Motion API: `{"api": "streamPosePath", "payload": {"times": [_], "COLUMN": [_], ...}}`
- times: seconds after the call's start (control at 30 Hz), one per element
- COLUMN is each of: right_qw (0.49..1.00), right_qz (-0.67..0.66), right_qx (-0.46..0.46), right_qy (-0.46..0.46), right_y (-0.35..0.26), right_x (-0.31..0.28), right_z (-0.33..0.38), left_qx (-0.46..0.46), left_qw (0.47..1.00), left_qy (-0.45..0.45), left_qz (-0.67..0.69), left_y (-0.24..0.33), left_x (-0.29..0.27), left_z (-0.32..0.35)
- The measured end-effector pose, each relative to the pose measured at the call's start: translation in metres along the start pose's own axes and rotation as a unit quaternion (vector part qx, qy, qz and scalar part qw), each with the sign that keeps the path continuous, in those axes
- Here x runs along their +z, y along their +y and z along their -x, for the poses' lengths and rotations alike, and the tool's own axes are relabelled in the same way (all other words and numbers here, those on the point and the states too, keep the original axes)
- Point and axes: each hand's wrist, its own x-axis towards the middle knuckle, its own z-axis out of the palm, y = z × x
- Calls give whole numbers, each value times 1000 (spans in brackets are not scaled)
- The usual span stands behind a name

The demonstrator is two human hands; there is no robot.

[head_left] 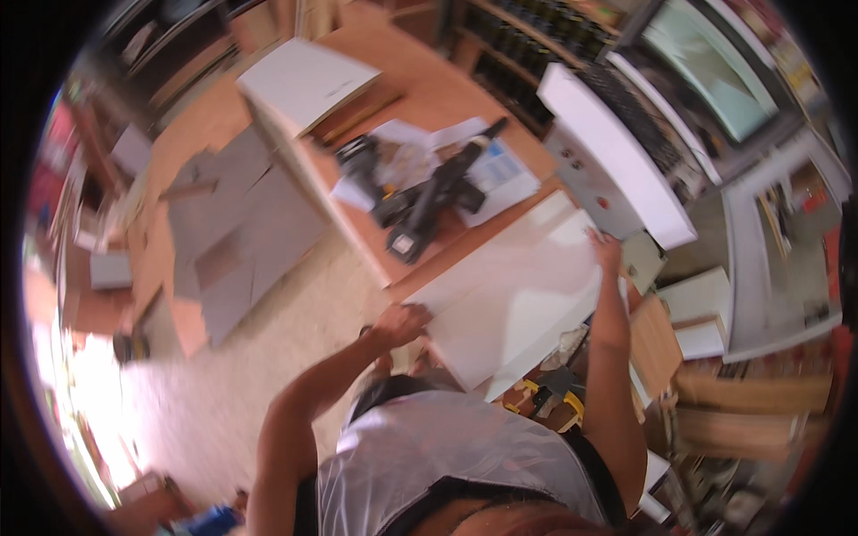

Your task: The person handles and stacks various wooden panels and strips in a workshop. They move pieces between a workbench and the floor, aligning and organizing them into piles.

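Note:
A large white panel (509,299) lies slantwise in front of me, its far edge along the wooden workbench (362,237). My left hand (402,325) is closed on the panel's left edge, near the bench corner. At the panel's far right corner, my right hand (607,250) has its fingers curled over the edge. Beyond the panel, a long black power tool (438,198) and a second dark power tool (359,161) rest on the bench among papers (505,179). The picture is somewhat blurred.
A white box-like board piece (308,85) stands on the bench. Left of it lies a grey-brown sheet (246,237). At the right is a machine with a long white panel (617,152). Wooden offcuts (655,348) and yellow-black tools (554,402) crowd beside my right arm.

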Motion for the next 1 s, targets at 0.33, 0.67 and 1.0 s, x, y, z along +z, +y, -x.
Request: {"api": "streamPosePath", "payload": {"times": [0.33,0.67,1.0], "right_qw": [992,984,992], "right_qz": [96,127,71], "right_qx": [68,127,86], "right_qy": [54,17,51], "right_y": [-6,-19,-10], "right_x": [-20,-27,-16], "right_z": [25,41,42], "left_qx": [29,43,74], "left_qw": [998,996,993], "left_qy": [59,66,93], "left_qz": [18,31,27], "left_y": [1,-9,-13], "left_x": [-1,10,16], "left_z": [5,7,14]}}
